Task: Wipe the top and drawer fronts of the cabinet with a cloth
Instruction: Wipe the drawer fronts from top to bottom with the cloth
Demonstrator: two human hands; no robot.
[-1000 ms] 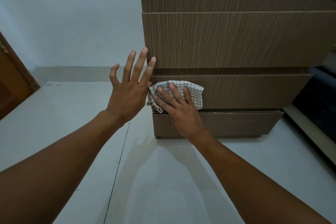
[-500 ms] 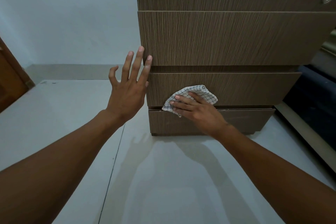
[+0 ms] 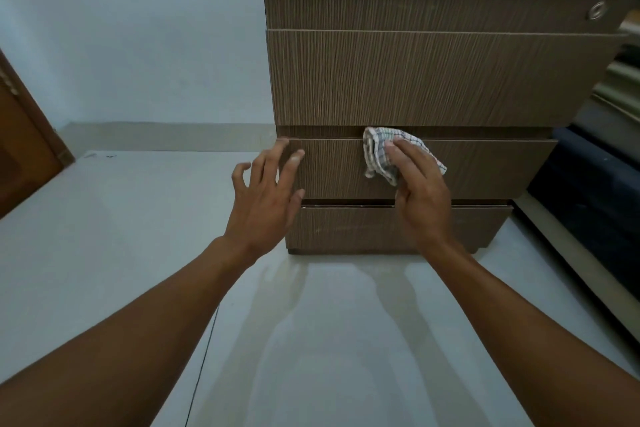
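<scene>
Cloth (image 3: 382,152) higher on drawer front (image 3: 485,166) than before.

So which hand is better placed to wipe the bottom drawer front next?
Right. The right hand already presses the checked cloth against the third drawer front, directly above the bottom one; the left hand is empty.

Brown wood-grain cabinet (image 3: 433,80) stands upright on the floor, dark top, four drawer fronts stacked. Checked white cloth (image 3: 379,154), bunched up, pressed flat against the third drawer front (image 3: 485,166), near its upper edge.
</scene>
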